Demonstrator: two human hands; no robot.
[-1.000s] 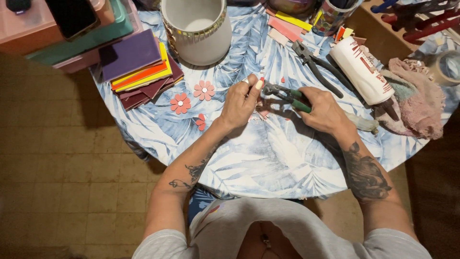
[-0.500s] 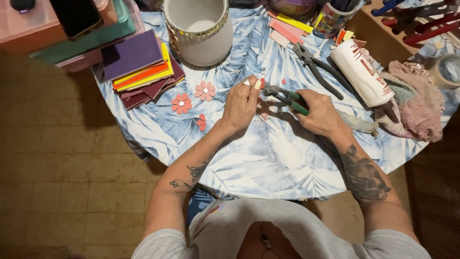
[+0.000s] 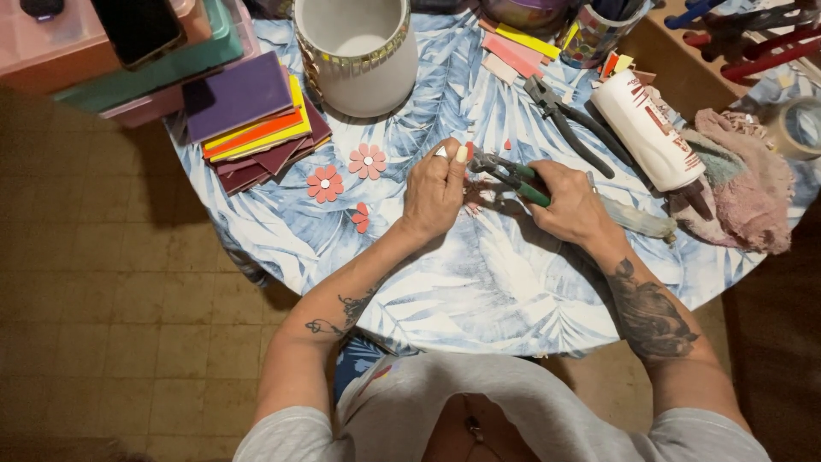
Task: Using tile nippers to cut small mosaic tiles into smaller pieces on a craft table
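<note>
At the far left of the counter (image 3: pixel 479 291), which is being covered by a blue-and-white leaf-print cloth, a stack of flat boxes (image 3: pixel 128 60) is being topped by a dark phone (image 3: pixel 137 30), and just beside it a pile of coloured sheets (image 3: pixel 252 120), purple on top with yellow, orange and maroon under it, is being kept near the counter's edge. A tall white cylindrical vase (image 3: pixel 359 51) with a gilt mosaic rim is being stood upright behind the sheets. In front of it, two pink flower shapes (image 3: pixel 346 171) are being laid flat on the cloth, with a smaller red piece (image 3: pixel 361 217) just below them. Near the middle, the left hand (image 3: pixel 434 192) is being held closed in a pinch around a small pale tile piece (image 3: pixel 441 152), which is being gripped at the fingertips just above the cloth. Touching that piece from the right, the green-handled nippers (image 3: pixel 511 175) are being squeezed by the right hand (image 3: pixel 573 205), whose fingers are being wrapped around the handles. Behind the right hand, a second pair of dark pliers (image 3: pixel 569 124) is being left lying on the cloth, and a white glue bottle (image 3: pixel 648 130) is being laid tilted beside them. At the far right, a crumpled pink cloth (image 3: pixel 744 184) is being rested against the bottle's tip, with a roll of tape (image 3: pixel 800 128) near it.
</note>
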